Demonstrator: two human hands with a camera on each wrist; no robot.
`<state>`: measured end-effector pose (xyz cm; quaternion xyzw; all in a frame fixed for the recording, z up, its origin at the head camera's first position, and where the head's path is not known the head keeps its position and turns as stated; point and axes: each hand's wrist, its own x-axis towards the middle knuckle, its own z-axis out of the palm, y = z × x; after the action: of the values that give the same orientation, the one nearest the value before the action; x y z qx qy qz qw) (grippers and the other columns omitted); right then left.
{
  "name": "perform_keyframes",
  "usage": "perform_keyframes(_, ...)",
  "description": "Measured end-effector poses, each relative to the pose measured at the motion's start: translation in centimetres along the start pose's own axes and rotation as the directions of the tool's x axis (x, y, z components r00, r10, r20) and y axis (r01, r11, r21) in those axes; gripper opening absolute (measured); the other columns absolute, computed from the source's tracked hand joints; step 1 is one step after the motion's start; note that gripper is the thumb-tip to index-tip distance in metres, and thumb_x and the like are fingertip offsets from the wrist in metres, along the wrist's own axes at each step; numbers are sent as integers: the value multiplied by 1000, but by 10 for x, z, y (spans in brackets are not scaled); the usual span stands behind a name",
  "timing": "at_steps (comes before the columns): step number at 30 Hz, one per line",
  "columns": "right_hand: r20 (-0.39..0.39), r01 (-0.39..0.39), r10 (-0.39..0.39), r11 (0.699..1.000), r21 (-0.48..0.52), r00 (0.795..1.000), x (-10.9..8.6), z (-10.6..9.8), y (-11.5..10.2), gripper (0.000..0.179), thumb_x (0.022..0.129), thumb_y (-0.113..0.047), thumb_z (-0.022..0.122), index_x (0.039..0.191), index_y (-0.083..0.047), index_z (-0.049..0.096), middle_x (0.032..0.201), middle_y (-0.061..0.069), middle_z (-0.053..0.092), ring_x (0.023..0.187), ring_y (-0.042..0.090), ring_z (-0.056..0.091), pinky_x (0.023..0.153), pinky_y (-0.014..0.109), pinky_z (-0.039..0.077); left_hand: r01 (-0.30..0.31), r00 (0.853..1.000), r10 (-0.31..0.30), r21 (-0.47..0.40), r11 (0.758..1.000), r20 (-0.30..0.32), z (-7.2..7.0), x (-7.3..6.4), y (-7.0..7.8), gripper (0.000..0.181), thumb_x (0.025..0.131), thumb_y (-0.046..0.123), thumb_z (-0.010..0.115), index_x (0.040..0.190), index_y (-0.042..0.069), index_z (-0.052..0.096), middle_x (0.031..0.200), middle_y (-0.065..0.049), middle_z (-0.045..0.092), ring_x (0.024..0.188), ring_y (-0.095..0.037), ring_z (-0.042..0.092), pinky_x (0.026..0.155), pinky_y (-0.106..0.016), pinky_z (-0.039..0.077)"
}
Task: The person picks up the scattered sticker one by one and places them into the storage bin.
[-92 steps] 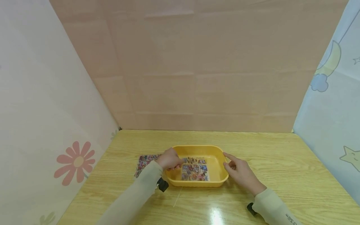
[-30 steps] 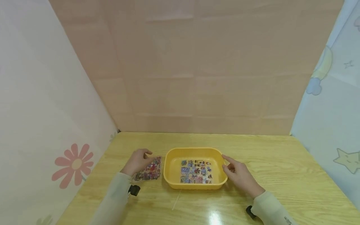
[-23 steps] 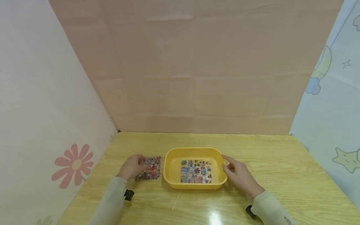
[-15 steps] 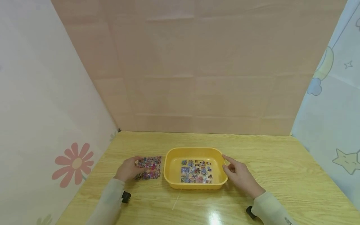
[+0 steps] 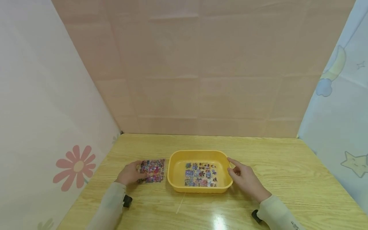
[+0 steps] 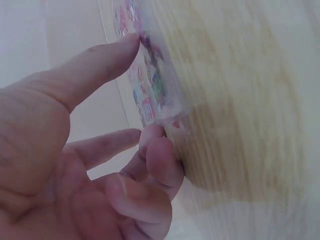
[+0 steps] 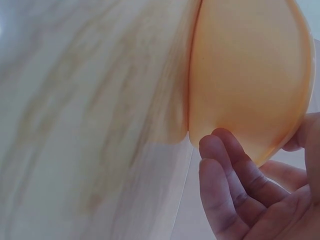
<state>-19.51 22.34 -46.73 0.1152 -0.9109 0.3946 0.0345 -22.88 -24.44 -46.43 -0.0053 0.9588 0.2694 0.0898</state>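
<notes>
Sticker sheet [image 5: 154, 171] pinched, yellow tray [image 5: 199, 190] held

Our left hand [image 5: 129, 174] clamps the sheet's left edge between thumb and fingers, just beside the tray on the wooden table [image 5: 290, 169]. Our right hand [image 5: 246, 180] grips the tray's right end; more stickers [image 5: 200, 174] lie inside.

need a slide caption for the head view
Left hand pinches a colourful sheet; right hand holds the yellow tray beside it.

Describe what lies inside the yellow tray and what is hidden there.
A see-through sheet with small colourful pictures lies inside the yellow tray. Its prints cover what is beneath, so whether more sheets lie under it cannot be told.
</notes>
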Motion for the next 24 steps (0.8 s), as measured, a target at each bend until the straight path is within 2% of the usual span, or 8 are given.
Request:
perform_keyframes(3, 5, 2, -2, 1000, -2, 1000, 0, 0, -1, 50, 102, -25, 57, 146, -3, 49, 82, 3, 67, 63, 9, 54, 57, 26, 46, 3, 1000, -3, -14, 1000, 5, 0, 0, -1, 79, 86, 30, 80, 144, -10, 45, 81, -8, 69, 55, -13, 48, 64, -37, 49)
perform_keyframes(6, 9, -2, 2, 1000, -3, 1000, 1, 0, -2, 50, 102, -24, 57, 146, -3, 49, 82, 3, 67, 63, 9, 54, 58, 26, 46, 17, 1000, -16, -41, 999, 10, 1, -2, 0, 76, 87, 28, 79, 144, -10, 45, 61, -3, 57, 47, -10, 37, 52, -30, 40)
perform_keyframes(9, 12, -9, 9, 1000, -2, 1000, 1, 0, -2, 50, 102, -23, 57, 147, -3, 49, 81, 2, 67, 62, 9, 54, 57, 26, 46, 9, 1000, -9, -47, 999, 2, 1, -4, 0, 71, 88, 25, 77, 143, -10, 47, 54, -1, 54, 44, -8, 33, 47, -27, 35)
perform_keyframes(17, 16, -21, 21, 1000, -3, 1000, 1, 0, -3, 50, 102, -24, 57, 147, -3, 49, 82, 3, 66, 62, 10, 54, 57, 26, 46, 7, 1000, -7, 10, 1000, -10, 2, -4, 1, 67, 88, 28, 77, 139, -8, 53, 62, -1, 63, 48, -10, 36, 49, -28, 35)
perform_keyframes(21, 16, -24, 24, 1000, -7, 1000, 1, -1, -4, 50, 102, -25, 57, 147, -4, 49, 83, 3, 67, 63, 10, 54, 57, 26, 46, 17, 1000, -17, 33, 999, -12, 0, -5, 4, 67, 87, 30, 78, 138, -7, 54, 84, -10, 73, 52, -12, 40, 51, -29, 36)
perform_keyframes(24, 13, -25, 25, 1000, -11, 1000, 1, -2, -4, 50, 103, -26, 57, 147, -4, 48, 83, 2, 66, 64, 10, 54, 57, 26, 46, 23, 1000, -22, 35, 999, -16, -1, -6, 7, 66, 87, 30, 77, 138, -5, 55, 91, -13, 75, 52, -12, 39, 49, -29, 34)
